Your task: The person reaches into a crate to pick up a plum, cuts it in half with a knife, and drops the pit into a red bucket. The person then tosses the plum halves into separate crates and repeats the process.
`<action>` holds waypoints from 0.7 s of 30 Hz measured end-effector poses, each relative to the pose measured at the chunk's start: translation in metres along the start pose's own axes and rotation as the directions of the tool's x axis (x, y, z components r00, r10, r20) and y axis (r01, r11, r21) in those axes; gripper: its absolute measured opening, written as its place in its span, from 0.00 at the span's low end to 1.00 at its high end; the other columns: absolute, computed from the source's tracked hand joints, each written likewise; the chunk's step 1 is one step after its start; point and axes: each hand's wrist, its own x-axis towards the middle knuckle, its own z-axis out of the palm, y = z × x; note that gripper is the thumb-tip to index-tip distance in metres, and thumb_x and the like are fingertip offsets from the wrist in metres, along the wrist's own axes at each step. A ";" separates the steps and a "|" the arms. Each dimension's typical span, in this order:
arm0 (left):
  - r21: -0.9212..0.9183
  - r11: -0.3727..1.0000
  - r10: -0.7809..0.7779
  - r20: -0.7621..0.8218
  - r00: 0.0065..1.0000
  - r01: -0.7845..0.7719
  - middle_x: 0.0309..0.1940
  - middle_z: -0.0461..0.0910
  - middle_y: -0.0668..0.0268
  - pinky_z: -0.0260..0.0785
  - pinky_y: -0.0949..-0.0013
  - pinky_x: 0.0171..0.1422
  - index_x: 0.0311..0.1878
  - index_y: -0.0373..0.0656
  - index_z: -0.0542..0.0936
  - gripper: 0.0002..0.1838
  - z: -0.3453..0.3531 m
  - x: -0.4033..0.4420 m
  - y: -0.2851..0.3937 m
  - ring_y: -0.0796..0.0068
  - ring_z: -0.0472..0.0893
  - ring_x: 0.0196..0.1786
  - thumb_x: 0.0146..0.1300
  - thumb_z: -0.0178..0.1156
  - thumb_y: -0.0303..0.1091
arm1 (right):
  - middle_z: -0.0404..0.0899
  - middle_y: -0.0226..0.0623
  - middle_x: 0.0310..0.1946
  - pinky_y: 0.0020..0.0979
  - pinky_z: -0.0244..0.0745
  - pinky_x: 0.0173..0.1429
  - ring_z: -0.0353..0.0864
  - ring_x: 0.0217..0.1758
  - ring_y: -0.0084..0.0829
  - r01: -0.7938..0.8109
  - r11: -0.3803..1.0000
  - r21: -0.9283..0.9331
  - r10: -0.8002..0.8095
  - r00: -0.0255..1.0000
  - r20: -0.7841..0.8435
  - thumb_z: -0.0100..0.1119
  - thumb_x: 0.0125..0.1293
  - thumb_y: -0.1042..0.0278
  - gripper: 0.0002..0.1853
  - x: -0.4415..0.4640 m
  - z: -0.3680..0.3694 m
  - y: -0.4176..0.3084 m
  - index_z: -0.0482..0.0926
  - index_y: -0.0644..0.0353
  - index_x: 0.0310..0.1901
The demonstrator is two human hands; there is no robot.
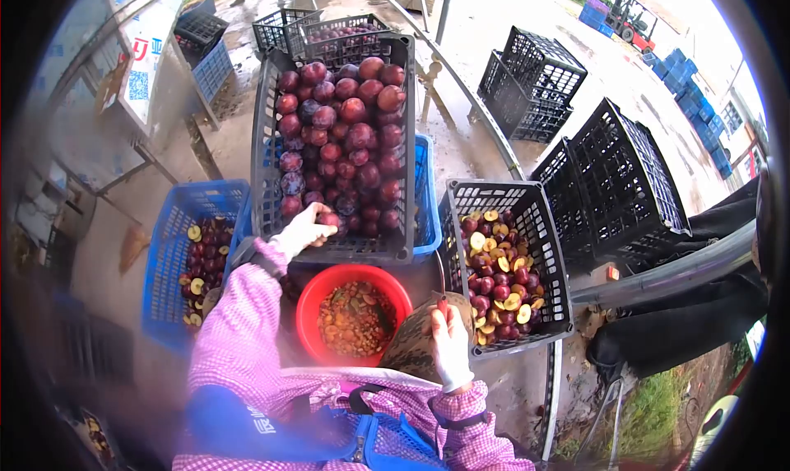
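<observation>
A black crate full of whole dark red plums stands in front of me. At its near left corner my left hand, in a white glove, has its fingers closed on a plum. My right hand, also gloved, grips the red handle of a thin knife, with its blade pointing up, near my camouflage-clad knee. Between the hands sits a red bucket with pits and pulp. Cut plums lie in a black crate to the right.
A blue crate with cut plums stands at the left. Stacked black crates rise at the right beside a metal rail. More black crates stand farther back, and a red forklift is in the distance.
</observation>
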 end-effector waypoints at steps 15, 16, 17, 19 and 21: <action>-0.957 0.233 0.240 0.231 0.943 0.174 0.44 0.77 0.59 0.64 0.78 0.26 0.61 0.44 0.68 0.25 0.084 -0.175 -0.029 0.77 0.72 0.30 0.65 0.55 0.46 | 0.64 0.20 0.17 0.18 0.45 0.15 0.52 0.13 0.13 -0.323 0.867 0.379 0.073 0.836 0.544 0.43 0.73 0.51 0.15 -0.038 0.086 -0.032 0.71 0.54 0.40; -0.957 0.225 0.233 0.234 0.944 0.181 0.44 0.76 0.59 0.64 0.77 0.27 0.61 0.43 0.68 0.25 0.086 -0.178 -0.028 0.77 0.72 0.30 0.64 0.55 0.45 | 0.64 0.20 0.17 0.18 0.45 0.15 0.52 0.13 0.13 -0.324 0.870 0.372 0.079 0.835 0.544 0.43 0.73 0.51 0.15 -0.040 0.087 -0.029 0.71 0.54 0.40; -0.959 0.218 0.234 0.233 0.944 0.182 0.44 0.76 0.59 0.64 0.77 0.27 0.61 0.43 0.68 0.25 0.088 -0.181 -0.026 0.77 0.72 0.30 0.64 0.55 0.45 | 0.65 0.20 0.18 0.18 0.46 0.16 0.53 0.14 0.12 -0.283 0.889 0.359 0.049 0.840 0.540 0.43 0.73 0.53 0.14 -0.043 0.088 -0.026 0.71 0.55 0.40; -0.941 0.303 0.182 0.212 0.960 0.151 0.43 0.77 0.58 0.66 0.76 0.29 0.59 0.42 0.69 0.24 0.091 -0.187 -0.022 0.76 0.73 0.31 0.62 0.55 0.42 | 0.66 0.20 0.18 0.18 0.47 0.18 0.53 0.15 0.12 -0.240 0.908 0.342 0.021 0.844 0.536 0.42 0.73 0.55 0.13 -0.046 0.092 -0.017 0.71 0.56 0.40; -0.935 0.323 0.156 0.207 0.966 0.148 0.41 0.78 0.61 0.68 0.75 0.31 0.57 0.43 0.70 0.23 0.093 -0.193 -0.016 0.76 0.74 0.31 0.64 0.54 0.47 | 0.71 0.23 0.22 0.17 0.53 0.23 0.55 0.18 0.11 -0.096 0.971 0.219 -0.007 0.904 0.428 0.42 0.73 0.59 0.12 -0.049 0.096 -0.014 0.72 0.58 0.40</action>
